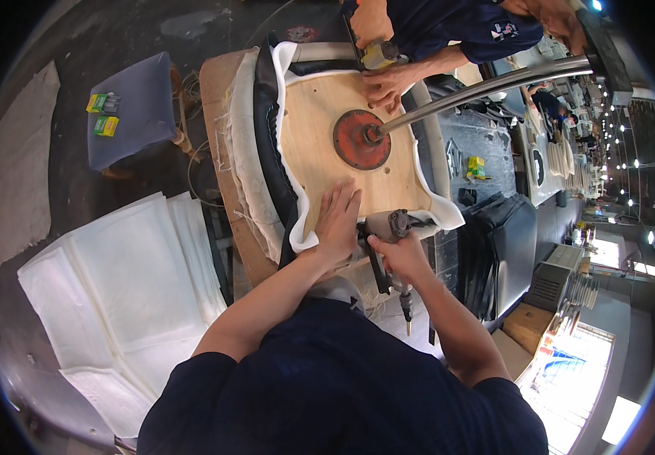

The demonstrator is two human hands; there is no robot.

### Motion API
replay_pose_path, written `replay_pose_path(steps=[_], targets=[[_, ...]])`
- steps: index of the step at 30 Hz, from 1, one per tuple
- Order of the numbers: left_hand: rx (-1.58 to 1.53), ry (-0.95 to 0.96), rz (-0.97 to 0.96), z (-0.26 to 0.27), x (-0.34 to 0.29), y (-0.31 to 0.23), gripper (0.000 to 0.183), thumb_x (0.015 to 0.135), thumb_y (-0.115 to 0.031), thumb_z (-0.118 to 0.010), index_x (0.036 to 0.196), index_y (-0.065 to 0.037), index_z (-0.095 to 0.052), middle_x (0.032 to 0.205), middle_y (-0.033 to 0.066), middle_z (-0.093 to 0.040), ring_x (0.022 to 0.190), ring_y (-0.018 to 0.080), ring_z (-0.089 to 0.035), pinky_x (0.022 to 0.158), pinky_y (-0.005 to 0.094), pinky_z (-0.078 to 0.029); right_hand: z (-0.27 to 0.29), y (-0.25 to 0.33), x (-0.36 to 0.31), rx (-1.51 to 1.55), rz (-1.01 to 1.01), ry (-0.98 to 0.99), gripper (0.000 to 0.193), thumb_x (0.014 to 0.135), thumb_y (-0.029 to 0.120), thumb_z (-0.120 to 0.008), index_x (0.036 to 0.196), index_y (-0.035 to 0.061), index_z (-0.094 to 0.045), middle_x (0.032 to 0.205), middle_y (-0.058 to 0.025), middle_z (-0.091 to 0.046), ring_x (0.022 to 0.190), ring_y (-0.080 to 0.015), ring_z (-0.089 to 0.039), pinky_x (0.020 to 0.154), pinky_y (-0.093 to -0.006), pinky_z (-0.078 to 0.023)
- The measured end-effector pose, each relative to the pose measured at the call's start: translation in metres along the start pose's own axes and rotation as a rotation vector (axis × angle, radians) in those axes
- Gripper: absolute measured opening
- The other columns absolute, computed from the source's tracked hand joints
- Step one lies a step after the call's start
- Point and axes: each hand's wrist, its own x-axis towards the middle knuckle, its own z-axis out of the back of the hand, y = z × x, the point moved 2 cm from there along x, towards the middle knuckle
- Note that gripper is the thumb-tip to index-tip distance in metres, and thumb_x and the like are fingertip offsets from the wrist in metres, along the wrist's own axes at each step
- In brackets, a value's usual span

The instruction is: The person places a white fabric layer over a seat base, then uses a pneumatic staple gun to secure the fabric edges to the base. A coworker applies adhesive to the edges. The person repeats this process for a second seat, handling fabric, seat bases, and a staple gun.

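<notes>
A plywood seat board (pixel 312 125) lies in front of me, with white padding (pixel 442 211) and black cover material (pixel 268 144) round its edges. A round red press plate (pixel 346 148) on a metal rod (pixel 486 86) bears on its middle. My left hand (pixel 335 220) rests flat on the near left part of the board, fingers stretched out. My right hand (pixel 405 259) is wrapped round the handle of a pneumatic staple gun (pixel 385 225), held at the board's near edge. Its nose is partly hidden. An air fitting (pixel 407 303) hangs below the handle.
Across the board, a co-worker's hand (pixel 373 21) grips a yellow-and-black staple gun (pixel 379 54); their other hand (pixel 389 83) touches the board. White sheets (pixel 126 273) are stacked at left, near a grey stool (pixel 134 106) with small boxes. Black panels (pixel 505 250) stand at right.
</notes>
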Motion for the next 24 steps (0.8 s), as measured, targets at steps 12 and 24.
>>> replay_pose_path(steps=[12,24], targets=[[-0.289,0.214,0.056,0.028,-0.012,-0.022,0.068,0.095,-0.002,-0.065,0.159,-0.001,-0.046,0.167,0.0281,-0.042,0.154,0.0476,-0.043,0.126,0.0519,-0.041,0.029,-0.134,-0.078,0.102,0.088,-0.346,0.033,0.095,0.021,-0.088,0.116,-0.0010,-0.075,0.087,-0.0036,-0.076,0.070,-0.0122,-0.070,0.063,-0.0298,-0.057],[0.315,0.242,-0.343,-0.037,-0.041,-0.045,0.078,0.096,-0.020,-0.076,0.165,-0.001,-0.044,0.171,0.0195,-0.044,0.157,0.0354,-0.045,0.131,0.0481,-0.036,0.071,-0.301,-0.025,0.243,-0.058,-0.444,0.034,0.091,0.022,-0.092,0.112,0.0002,-0.076,0.087,-0.0067,-0.075,0.068,-0.0164,-0.070,0.061,-0.0351,-0.055]])
